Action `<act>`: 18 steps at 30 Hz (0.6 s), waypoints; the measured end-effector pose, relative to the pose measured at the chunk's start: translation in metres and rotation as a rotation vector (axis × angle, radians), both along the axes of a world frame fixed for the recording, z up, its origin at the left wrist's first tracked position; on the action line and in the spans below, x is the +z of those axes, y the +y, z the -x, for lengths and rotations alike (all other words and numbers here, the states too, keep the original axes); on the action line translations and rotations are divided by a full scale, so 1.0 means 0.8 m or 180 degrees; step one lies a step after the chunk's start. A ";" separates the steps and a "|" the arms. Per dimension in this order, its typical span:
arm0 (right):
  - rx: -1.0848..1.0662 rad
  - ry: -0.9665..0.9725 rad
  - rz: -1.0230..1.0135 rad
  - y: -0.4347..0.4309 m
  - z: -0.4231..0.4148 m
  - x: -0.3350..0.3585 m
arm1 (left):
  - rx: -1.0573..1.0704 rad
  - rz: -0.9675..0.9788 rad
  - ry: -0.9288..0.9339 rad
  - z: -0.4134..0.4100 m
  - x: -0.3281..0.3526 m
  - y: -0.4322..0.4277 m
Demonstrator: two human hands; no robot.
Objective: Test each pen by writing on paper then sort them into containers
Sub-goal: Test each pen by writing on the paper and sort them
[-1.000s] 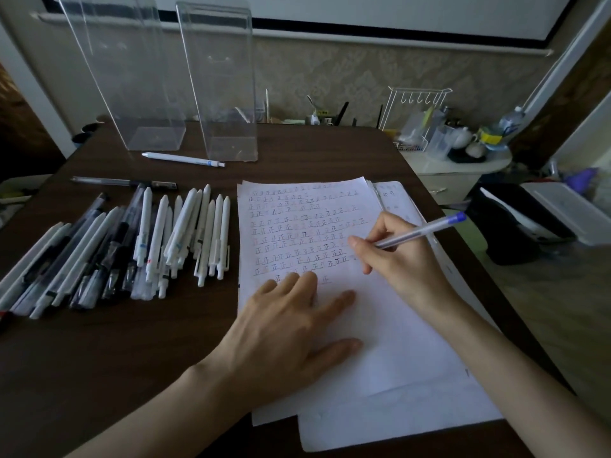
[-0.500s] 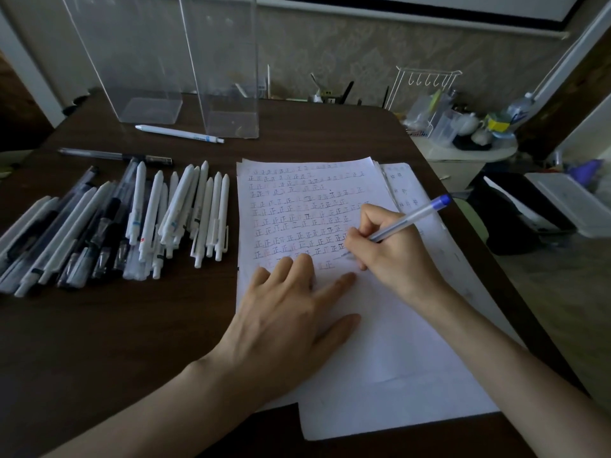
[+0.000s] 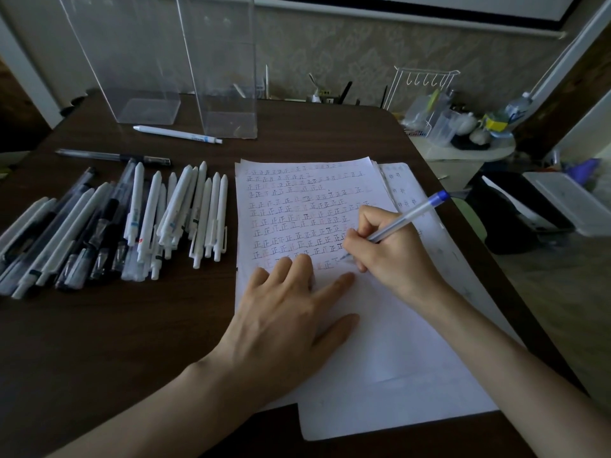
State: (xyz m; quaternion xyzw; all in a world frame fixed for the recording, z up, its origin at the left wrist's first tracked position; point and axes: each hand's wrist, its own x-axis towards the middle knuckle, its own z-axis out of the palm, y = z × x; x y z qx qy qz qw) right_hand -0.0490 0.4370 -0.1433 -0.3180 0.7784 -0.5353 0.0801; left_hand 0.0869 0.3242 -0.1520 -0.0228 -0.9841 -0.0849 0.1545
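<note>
A white sheet of paper (image 3: 380,332) filled with rows of written marks lies on the dark table (image 3: 115,342). My right hand (image 3: 393,249) grips a clear pen with a blue cap (image 3: 410,216), its tip on the paper at the lowest row of marks. My left hand (image 3: 291,312) rests flat on the sheet, fingers spread. A pile of white and dark pens (image 3: 109,226) lies to the left. Two tall clear containers (image 3: 145,57) (image 3: 221,64) stand at the back.
A white pen (image 3: 175,133) lies in front of the containers, and a dark pen (image 3: 112,157) lies behind the pile. More sheets lie under the top one. A white side table (image 3: 463,150) with a wire rack and clutter stands to the right, past the table edge.
My right hand has moved down and left with the pen until the tip reached the paper. The camera has tilted down slightly. My left hand stays flat on the sheet.
</note>
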 end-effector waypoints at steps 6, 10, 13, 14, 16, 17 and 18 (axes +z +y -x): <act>0.0059 0.0034 -0.0052 0.001 -0.001 0.001 | -0.0002 -0.0007 -0.0031 -0.001 0.000 -0.001; 0.0095 -0.0039 -0.0063 0.001 -0.003 0.002 | -0.0018 -0.0014 -0.0026 -0.001 0.001 0.000; 0.0123 -0.0072 -0.0089 0.001 -0.003 0.004 | -0.0031 -0.0029 -0.0045 -0.001 0.002 0.000; 0.0148 -0.0065 -0.0113 0.001 -0.003 0.004 | -0.0036 -0.0022 -0.0050 -0.001 0.002 0.000; 0.0153 -0.0054 -0.0112 0.001 -0.003 0.003 | -0.0055 -0.0017 -0.0046 -0.001 0.001 0.000; 0.0109 -0.0055 -0.0072 0.001 -0.002 0.002 | -0.0061 -0.0021 -0.0056 -0.001 0.001 -0.001; 0.0047 -0.0074 -0.0028 0.001 -0.002 0.001 | -0.0062 -0.0033 -0.0077 -0.001 0.001 0.000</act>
